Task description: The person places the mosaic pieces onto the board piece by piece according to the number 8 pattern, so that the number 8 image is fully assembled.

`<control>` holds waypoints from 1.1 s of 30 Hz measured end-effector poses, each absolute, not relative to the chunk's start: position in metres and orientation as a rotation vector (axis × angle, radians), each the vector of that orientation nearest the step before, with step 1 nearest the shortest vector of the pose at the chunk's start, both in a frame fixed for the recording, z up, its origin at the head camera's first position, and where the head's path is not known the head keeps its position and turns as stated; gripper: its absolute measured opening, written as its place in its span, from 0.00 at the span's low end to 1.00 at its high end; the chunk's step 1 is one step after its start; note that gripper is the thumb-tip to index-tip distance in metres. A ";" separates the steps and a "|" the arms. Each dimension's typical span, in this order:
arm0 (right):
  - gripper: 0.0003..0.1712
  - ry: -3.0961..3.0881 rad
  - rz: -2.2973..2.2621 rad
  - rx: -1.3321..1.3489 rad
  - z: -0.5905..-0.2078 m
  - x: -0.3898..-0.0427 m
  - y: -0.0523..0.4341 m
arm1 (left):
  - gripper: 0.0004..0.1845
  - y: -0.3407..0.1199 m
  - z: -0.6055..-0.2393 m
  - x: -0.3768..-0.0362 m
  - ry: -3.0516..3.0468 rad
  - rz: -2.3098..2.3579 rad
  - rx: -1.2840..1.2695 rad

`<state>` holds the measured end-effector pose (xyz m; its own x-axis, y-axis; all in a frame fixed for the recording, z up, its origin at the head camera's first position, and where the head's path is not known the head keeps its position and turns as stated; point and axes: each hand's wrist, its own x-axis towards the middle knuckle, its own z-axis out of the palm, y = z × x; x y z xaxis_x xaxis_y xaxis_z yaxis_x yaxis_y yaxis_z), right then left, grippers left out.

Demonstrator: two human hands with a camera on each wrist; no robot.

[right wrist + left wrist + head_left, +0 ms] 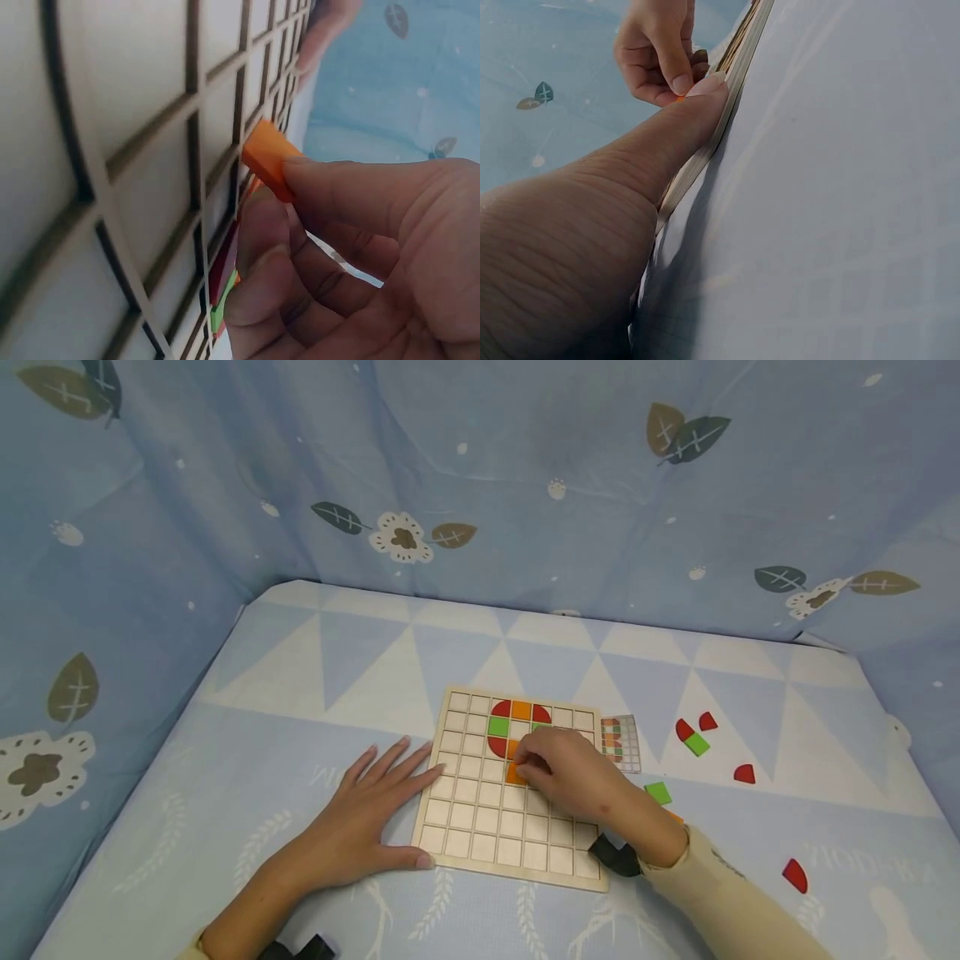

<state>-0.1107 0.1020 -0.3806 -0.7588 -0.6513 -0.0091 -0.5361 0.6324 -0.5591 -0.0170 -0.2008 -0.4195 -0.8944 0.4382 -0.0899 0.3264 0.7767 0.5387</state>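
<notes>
A wooden grid board (463,817) lies on the table, its upper cells holding red quarter-round tiles (498,746), a green square tile (498,726) and an orange square tile (521,710). My right hand (573,768) pinches another orange square tile (268,161) between thumb and fingers. In the right wrist view that tile is tilted, one corner right at the grid's ribs. The right hand hides part of the pattern. My left hand (367,822) has its fingers spread along the board's left side, with fingertips at the edge and the thumb (682,112) by the near corner.
A printed pattern card (630,745) sits against the board's right side. Further right are loose tiles: a green square (658,792), another green square (697,743) and several red quarter-rounds (744,774). An orange piece (677,817) peeks out beside the right wrist. Blue patterned cloth (525,485) hangs behind the table.
</notes>
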 end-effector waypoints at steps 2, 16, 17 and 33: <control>0.03 2.646 -0.789 -1.001 -0.382 -0.110 0.102 | 0.57 -0.201 -0.420 -0.017 2.758 0.773 0.598; 0.09 2.818 -0.607 -1.037 -0.384 -0.097 0.098 | 0.58 -0.200 -0.423 -0.017 2.762 0.771 0.604; 0.09 2.829 -0.594 -1.041 -0.385 -0.096 0.098 | 0.58 -0.200 -0.423 -0.017 2.760 0.771 0.600; 0.10 2.815 -0.566 -1.064 -0.387 -0.080 0.113 | 0.58 -0.200 -0.427 -0.018 2.768 0.764 0.603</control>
<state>-0.0798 0.1128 -0.3873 -0.7559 -0.6524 0.0552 -0.6230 0.6908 -0.3669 -0.0176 -0.2003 -0.4271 -0.8950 0.4372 -0.0883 0.3301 0.7824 0.5282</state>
